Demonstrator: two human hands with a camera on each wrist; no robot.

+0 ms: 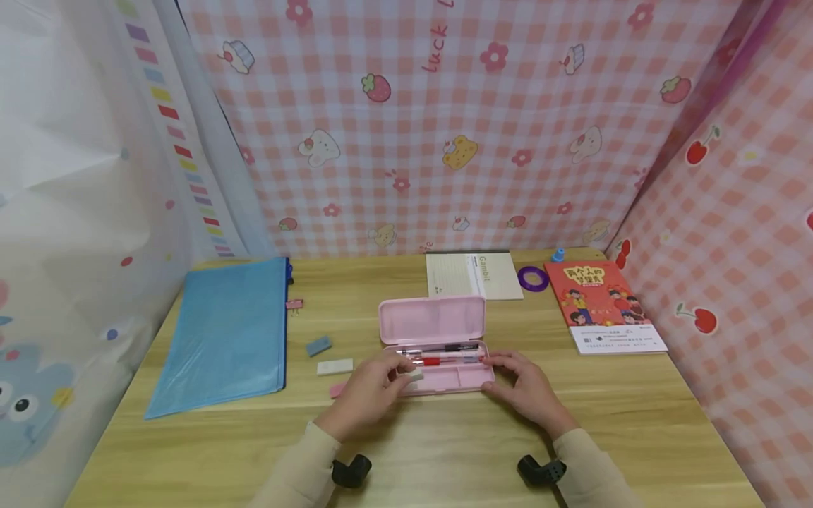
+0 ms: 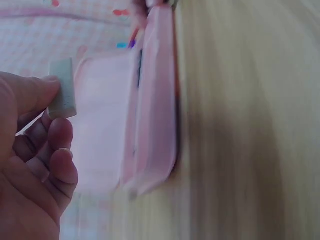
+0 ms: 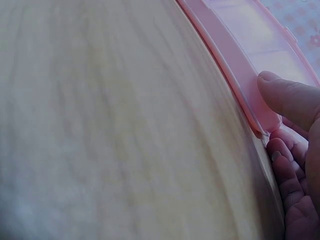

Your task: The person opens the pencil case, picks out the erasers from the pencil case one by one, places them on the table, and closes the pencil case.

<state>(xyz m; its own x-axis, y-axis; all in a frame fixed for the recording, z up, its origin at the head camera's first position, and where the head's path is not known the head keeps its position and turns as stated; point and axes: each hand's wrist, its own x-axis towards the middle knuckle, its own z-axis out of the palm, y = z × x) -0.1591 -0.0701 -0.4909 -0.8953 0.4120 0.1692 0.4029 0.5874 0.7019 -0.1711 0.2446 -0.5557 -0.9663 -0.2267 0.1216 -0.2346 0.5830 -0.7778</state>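
Note:
My left hand (image 1: 367, 396) pinches a small grey-green eraser (image 2: 63, 90) between thumb and fingers. It holds the eraser over the left part of an open pink pencil case (image 1: 432, 322). At the case's right end, my right hand (image 1: 530, 392) grips the edge, with the thumb (image 3: 287, 97) on the front wall and the fingers around the end. Several pens (image 1: 432, 361), one with a red grip and one dark, lie along the back of the case tray. The case lid leans back, away from me.
Left of the case lie a blue eraser (image 1: 319, 345), a white eraser (image 1: 334, 367) and a partly hidden pink block (image 1: 337, 389). Further left is a blue zip folder (image 1: 222, 331). Behind stand a notebook (image 1: 454, 276), purple tape roll (image 1: 532, 279) and red book (image 1: 597, 300).

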